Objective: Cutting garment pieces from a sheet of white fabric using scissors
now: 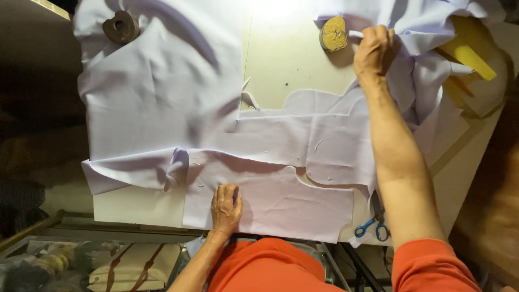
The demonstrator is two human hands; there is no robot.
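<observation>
Left hand [226, 208] flat, open, pinning cut fabric piece [281, 203]. Right hand [374, 50] clenched on fabric edge [411, 70] beside round weight [333, 33]. Risk: hard tug shifts layers under left palm, misaligning them.

Pale lilac cloth [162, 103] is lying spread and creased, bunching under the right hand [374, 50] that is gripping it. A cut fabric piece [286, 203] is lying flat beneath the left hand [226, 208].

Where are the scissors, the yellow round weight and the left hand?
scissors [372, 227]: head view, on the blue handles.
yellow round weight [333, 33]: head view, on its top face.
left hand [225, 208]: head view, on its back.
</observation>
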